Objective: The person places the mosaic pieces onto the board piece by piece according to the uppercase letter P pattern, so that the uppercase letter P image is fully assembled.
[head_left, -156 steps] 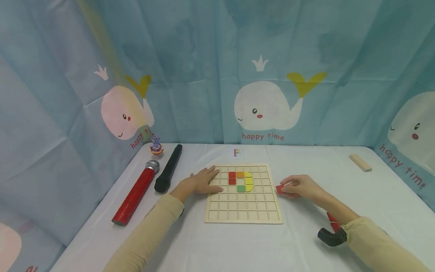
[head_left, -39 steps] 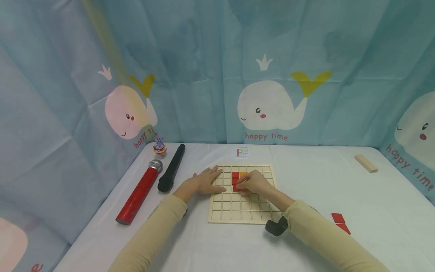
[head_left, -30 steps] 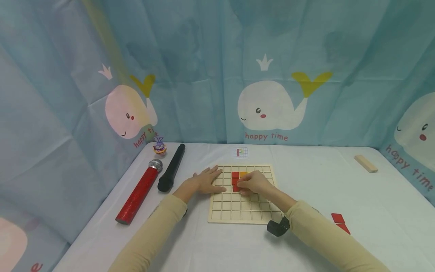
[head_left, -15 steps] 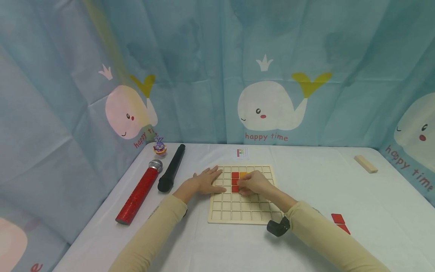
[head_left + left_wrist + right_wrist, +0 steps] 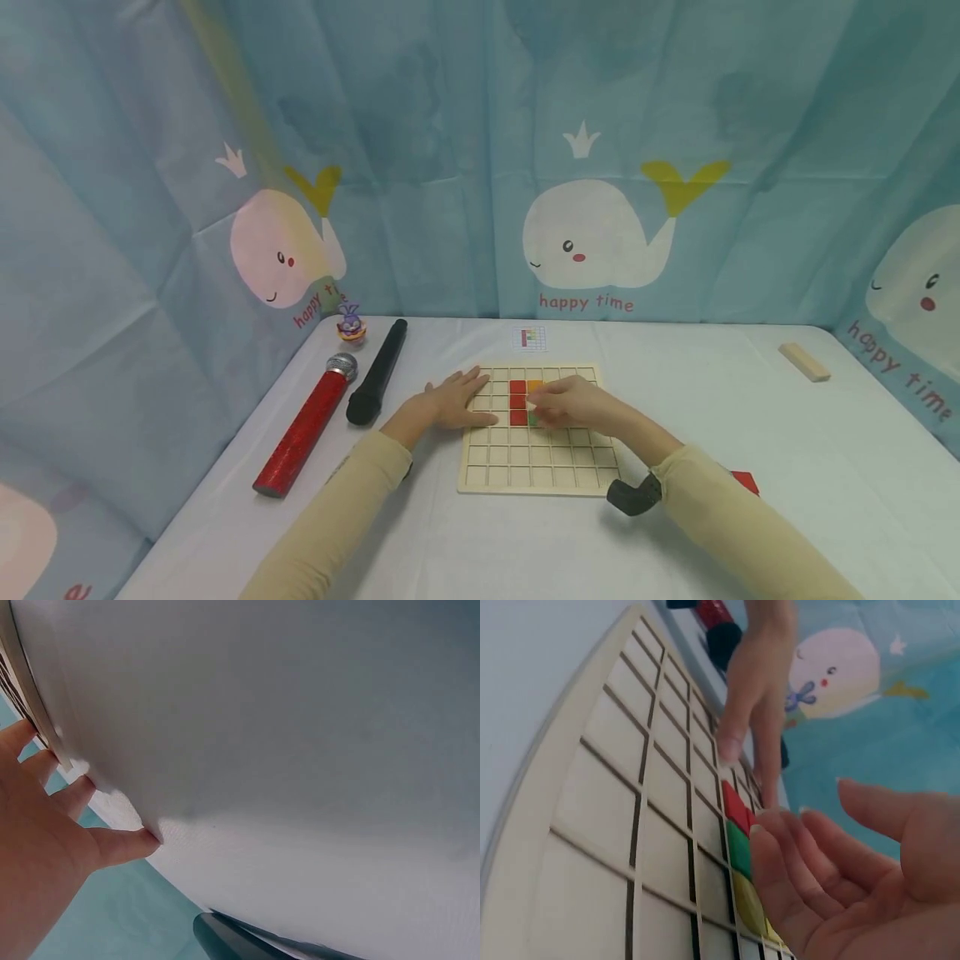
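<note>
A wooden grid board [image 5: 540,481] lies on the white table. My left hand [image 5: 450,403] rests on its left edge with the fingers spread. Over the middle of the board hovers my right hand [image 5: 576,405], its fingers loosely bent and the thumb apart, holding nothing in the right wrist view. Beside its fingertips, three red square tiles [image 5: 518,417] form a column, the lowest seated in its cell. An orange tile [image 5: 535,387] and a green tile [image 5: 533,419] sit to their right. Yellow tiles [image 5: 748,902] are mostly hidden behind the right hand in the head view.
A small printed pattern card [image 5: 529,338] lies behind the board. A red microphone [image 5: 300,437], a black microphone [image 5: 379,372] and a purple toy figure [image 5: 350,326] are at left. To the right are a wooden block [image 5: 805,362] and a red piece [image 5: 746,482] partly behind the sleeve.
My right hand brought a red tile from right of the board, set it under the other two red ones and let go. It has just drawn slightly right. The left hand stays put.
</note>
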Action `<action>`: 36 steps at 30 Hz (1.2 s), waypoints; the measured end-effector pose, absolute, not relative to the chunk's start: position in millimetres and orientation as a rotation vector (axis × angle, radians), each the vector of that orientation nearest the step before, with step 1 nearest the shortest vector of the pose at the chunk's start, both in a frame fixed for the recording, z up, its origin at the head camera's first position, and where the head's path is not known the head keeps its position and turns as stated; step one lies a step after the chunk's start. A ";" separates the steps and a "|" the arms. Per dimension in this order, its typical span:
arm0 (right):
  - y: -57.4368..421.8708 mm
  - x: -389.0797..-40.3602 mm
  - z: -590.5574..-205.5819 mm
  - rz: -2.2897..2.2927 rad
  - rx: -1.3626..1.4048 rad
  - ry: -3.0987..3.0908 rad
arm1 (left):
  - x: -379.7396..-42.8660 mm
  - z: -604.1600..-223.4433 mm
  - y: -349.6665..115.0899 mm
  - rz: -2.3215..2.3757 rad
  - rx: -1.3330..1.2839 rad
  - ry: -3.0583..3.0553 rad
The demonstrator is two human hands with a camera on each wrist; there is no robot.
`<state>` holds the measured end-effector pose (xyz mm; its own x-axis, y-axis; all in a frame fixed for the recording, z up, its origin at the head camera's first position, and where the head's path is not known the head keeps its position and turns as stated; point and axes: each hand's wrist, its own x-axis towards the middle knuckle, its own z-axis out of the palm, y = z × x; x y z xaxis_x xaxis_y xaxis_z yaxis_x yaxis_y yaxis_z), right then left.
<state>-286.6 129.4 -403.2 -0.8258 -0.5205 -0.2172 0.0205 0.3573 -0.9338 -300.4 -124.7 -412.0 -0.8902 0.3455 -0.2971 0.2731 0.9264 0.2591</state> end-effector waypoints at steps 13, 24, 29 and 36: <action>173.1 -285.5 -404.0 -1.424 -0.455 2.113 | -298.5 -411.2 -127.1 0.323 0.459 2.738; 203.6 -277.2 -402.5 -1.376 -0.482 2.131 | -298.4 -410.3 -125.9 0.327 0.459 2.740; 220.0 -274.4 -402.2 -1.388 -0.480 2.122 | -298.6 -410.2 -125.2 0.315 0.461 2.740; 238.5 -269.5 -402.7 -1.355 -0.415 2.187 | -299.1 -408.7 -125.0 0.313 0.459 2.729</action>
<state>-269.5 238.5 -402.7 -0.8129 -0.5139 -0.2740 0.0166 0.4498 -0.8930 -299.1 -125.0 -408.7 -0.8843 0.3523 -0.3065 0.2738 0.9229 0.2708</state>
